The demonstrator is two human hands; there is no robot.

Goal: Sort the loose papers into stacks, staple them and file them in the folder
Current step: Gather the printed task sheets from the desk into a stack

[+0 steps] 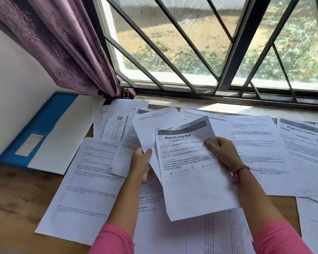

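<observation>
Printed papers (261,153) strewn, blue folder (39,129) left

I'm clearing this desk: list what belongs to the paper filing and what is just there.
For the job:
"Wipe Drying Mat" sheet, held in right hand
sheet behind it, in left hand
loose papers
blue folder

Just there:
purple curtain
window grille

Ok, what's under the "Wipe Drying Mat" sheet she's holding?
Behind the white printed "Wipe Drying Mat" sheet sit two more held sheets: a blank-backed one and a grey-headed one. Their text is mostly covered.
</observation>
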